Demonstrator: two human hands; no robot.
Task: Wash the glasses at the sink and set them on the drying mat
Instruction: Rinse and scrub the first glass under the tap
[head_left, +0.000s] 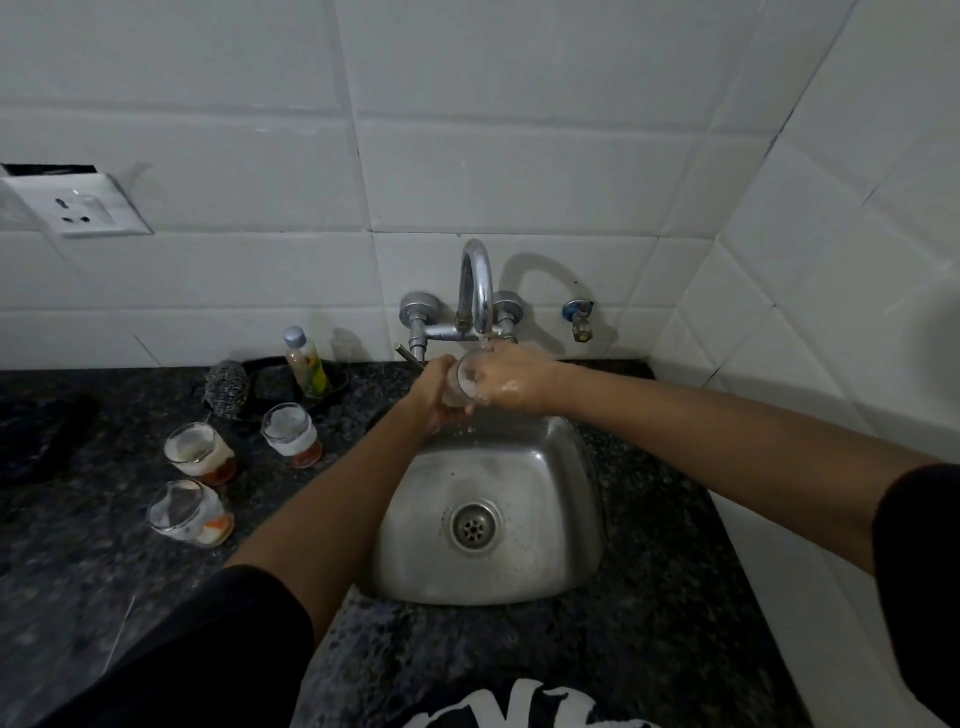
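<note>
My left hand (435, 397) grips a clear glass (462, 382) from below, tilted under the running tap (475, 291) over the steel sink (566, 545). My right hand (511, 376), wet and soapy, holds the glass at its rim, with fingers that seem to reach inside. Three soapy glasses stand on the counter to the left: one at the back (291, 434), one in the middle (200, 454) and one nearest me (189, 514). A dark mat (47, 436) lies at the far left of the counter.
A small bottle (307, 364) and a scrubber (226, 389) sit by a dark dish behind the glasses. The dark granite counter (649, 597) surrounds the sink. A wall socket (88, 208) is at upper left, a small valve (579, 319) right of the tap.
</note>
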